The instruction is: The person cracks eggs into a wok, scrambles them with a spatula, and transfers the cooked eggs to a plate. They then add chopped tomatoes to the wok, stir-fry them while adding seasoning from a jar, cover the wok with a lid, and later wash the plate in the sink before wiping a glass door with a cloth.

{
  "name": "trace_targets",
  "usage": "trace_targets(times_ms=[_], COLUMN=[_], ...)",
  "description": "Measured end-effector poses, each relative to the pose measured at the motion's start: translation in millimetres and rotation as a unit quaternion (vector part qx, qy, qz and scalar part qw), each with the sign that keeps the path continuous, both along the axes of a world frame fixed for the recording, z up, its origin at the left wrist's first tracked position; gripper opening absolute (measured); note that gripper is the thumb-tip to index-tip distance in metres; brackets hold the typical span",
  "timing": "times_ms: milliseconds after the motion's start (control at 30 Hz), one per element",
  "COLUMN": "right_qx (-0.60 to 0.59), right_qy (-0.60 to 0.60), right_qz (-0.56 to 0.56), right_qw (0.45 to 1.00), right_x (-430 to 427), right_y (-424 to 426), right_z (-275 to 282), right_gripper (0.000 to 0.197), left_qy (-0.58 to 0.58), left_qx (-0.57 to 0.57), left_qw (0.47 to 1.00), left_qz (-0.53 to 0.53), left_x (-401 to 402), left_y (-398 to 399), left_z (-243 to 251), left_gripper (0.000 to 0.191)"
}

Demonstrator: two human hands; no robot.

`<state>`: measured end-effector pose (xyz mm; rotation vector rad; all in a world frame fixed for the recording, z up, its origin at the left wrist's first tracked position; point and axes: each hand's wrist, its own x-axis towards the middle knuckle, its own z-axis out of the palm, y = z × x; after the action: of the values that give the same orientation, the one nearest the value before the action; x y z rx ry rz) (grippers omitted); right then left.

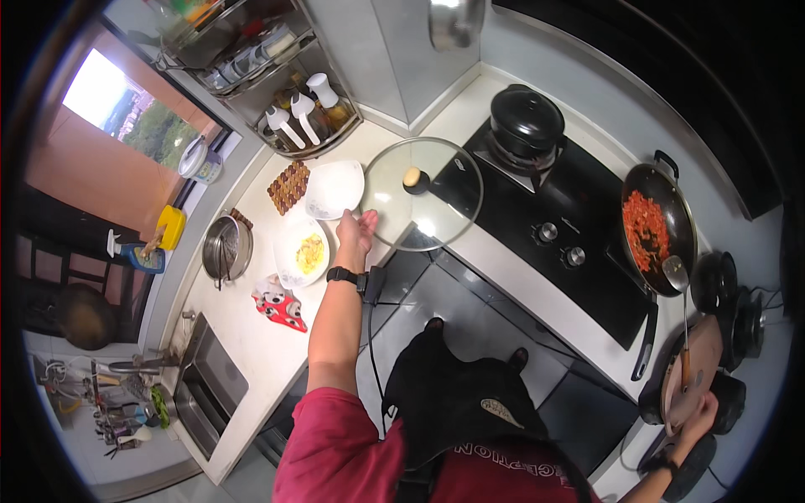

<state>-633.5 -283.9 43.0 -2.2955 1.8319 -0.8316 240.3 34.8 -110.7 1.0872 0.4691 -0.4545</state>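
My left hand [357,231] is at the near corner of an empty white square dish [335,188], beside the rim of a large glass lid [440,210]; whether it touches either is unclear. Next to my wrist a second white dish [286,261] holds yellow food [310,253], perhaps egg. At the far right, my right hand [701,416] is by the edge of a round pinkish board or lid [698,358], close to the wooden handle of a metal spatula [676,273]. The spatula's head rests at the rim of a wok [681,214] with chopped red food [644,232].
A lidded black pot [527,119] sits on the black gas hob [522,217]. On the left counter are a steel pot [227,248], a red patterned cloth or packet [280,305], a brown trivet [289,187] and a sink [210,383]. A rack [302,151] holds bottles.
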Motion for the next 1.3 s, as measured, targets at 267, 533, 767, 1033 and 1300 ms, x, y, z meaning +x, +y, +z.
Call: trace_targets(times_ms=[267, 533, 767, 1033, 1300], right_qx=[0.024, -0.008, 0.134, 0.369, 0.493], right_qy=[0.028, -0.270, -0.309, -0.266, -0.107], right_qz=[-0.279, -0.049, 0.292, 0.481, 0.650], right_qw=[0.960, 0.962, 0.895, 0.750, 0.569], right_x=[40, 163, 347, 479, 680], right_y=[175, 211, 267, 439, 667], right_z=[94, 113, 37, 3, -19], right_gripper=[0.044, 0.040, 0.016, 0.018, 0.020], left_qy=[0.031, -0.051, -0.108, -0.058, -0.040], left_qx=[-0.066, -0.084, -0.013, 0.184, 0.125], left_qw=[0.997, 0.986, 0.976, 0.979, 0.987], left_qz=[-0.024, -0.132, -0.189, -0.067, 0.096], left_x=[54, -20, -129, -202, -200], left_y=[-10, 56, 250, 540, 709], left_z=[-41, 51, 132, 123, 93], left_gripper=[0.040, 0.032, 0.031, 0.029, 0.027])
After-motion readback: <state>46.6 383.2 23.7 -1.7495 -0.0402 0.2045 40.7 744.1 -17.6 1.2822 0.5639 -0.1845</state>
